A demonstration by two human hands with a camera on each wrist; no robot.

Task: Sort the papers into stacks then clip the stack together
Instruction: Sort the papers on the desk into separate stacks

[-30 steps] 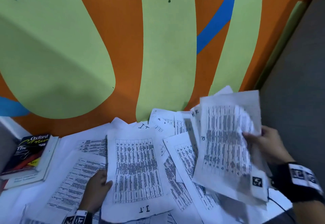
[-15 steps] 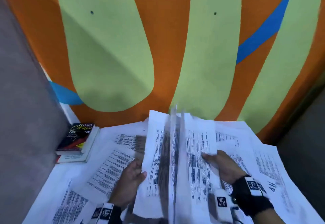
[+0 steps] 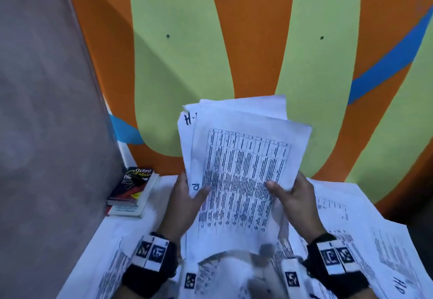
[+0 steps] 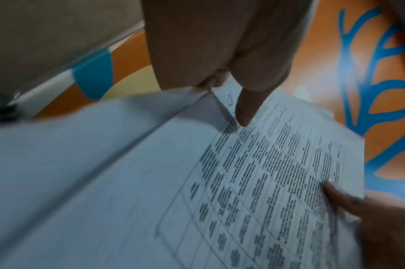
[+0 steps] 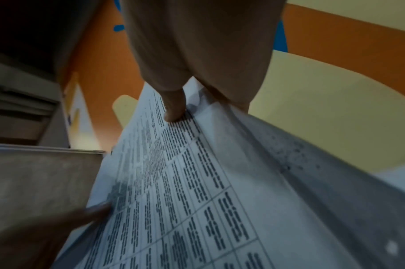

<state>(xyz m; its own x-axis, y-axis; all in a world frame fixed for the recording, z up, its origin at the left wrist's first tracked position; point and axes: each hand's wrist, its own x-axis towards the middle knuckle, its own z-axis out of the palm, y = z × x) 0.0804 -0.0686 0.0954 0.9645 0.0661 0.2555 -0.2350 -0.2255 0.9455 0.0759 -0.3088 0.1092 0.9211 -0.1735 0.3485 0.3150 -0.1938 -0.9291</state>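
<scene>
A stack of papers, its top sheet printed with a dense table and a sheet behind hand-marked "H" at its upper left corner, is held raised above the desk, long axis running away from the person toward the orange, green and blue wall. The left hand grips the stack's left edge, thumb curled onto the front; the right hand grips the right edge likewise, fingers behind. More printed sheets lie spread over the desk, one marked "HP". At left, a book titled "Oxford" tops a small pile.
</scene>
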